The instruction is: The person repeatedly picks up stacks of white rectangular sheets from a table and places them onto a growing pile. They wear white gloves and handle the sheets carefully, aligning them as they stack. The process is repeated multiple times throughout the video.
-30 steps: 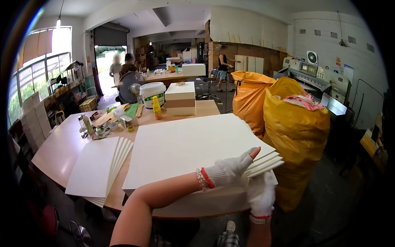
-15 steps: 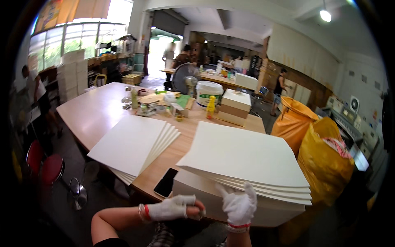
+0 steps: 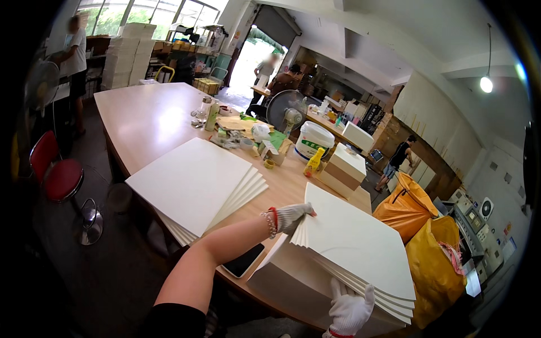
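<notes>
Head view shows both gloved hands on the same fanned sheaf of white sheets (image 3: 360, 242): the left hand (image 3: 290, 216) has its fingers closed over the sheaf's near-left corner, pinching the stacked edges, while the right hand (image 3: 349, 307) is curled up under the lower edge, fingers spread against the underside. The sheets lie between the two hands, their long axis running away from the person toward the lower right, resting on a white box-like stack (image 3: 293, 287) at the table (image 3: 152, 118) edge. A dark phone (image 3: 243, 261) lies just beside the left forearm. Farther left, a second fanned pile of white sheets (image 3: 194, 183) overhangs the table; orange and yellow bags (image 3: 428, 248) stand to the right.
</notes>
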{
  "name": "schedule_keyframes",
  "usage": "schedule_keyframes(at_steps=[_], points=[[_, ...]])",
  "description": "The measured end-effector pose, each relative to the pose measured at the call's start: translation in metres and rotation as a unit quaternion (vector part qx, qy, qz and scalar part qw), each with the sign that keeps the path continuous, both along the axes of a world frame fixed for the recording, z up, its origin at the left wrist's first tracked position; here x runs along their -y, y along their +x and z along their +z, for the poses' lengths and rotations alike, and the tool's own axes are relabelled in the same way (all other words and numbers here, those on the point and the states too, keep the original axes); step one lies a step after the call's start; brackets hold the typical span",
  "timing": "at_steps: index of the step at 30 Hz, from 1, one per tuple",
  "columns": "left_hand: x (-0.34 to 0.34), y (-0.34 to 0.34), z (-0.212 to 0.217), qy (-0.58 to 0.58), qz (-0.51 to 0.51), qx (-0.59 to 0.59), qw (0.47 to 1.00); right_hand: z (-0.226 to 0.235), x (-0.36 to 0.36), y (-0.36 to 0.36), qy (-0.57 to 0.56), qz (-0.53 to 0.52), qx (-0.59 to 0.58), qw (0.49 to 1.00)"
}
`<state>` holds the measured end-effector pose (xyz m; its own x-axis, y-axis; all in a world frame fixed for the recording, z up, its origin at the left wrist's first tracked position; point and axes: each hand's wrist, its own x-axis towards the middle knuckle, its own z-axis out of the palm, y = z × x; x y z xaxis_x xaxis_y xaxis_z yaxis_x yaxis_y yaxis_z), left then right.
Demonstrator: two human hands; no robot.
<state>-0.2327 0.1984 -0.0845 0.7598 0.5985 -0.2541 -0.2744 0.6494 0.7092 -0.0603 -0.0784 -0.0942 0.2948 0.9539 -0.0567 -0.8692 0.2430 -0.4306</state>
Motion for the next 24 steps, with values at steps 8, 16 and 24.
schedule_keyframes(at_steps=[8,16,24], points=[[0.082,-0.036,0.016,0.403,0.047,-0.085,0.91,-0.101,0.042,0.023,0.006,-0.292,0.288,0.912],[0.15,-0.126,-0.02,0.321,0.205,0.031,0.924,-0.027,0.042,-0.075,0.02,-0.121,0.245,0.962],[0.169,-0.246,-0.031,0.341,0.504,0.171,0.775,-0.007,-0.07,-0.173,0.125,0.082,0.313,0.938]])
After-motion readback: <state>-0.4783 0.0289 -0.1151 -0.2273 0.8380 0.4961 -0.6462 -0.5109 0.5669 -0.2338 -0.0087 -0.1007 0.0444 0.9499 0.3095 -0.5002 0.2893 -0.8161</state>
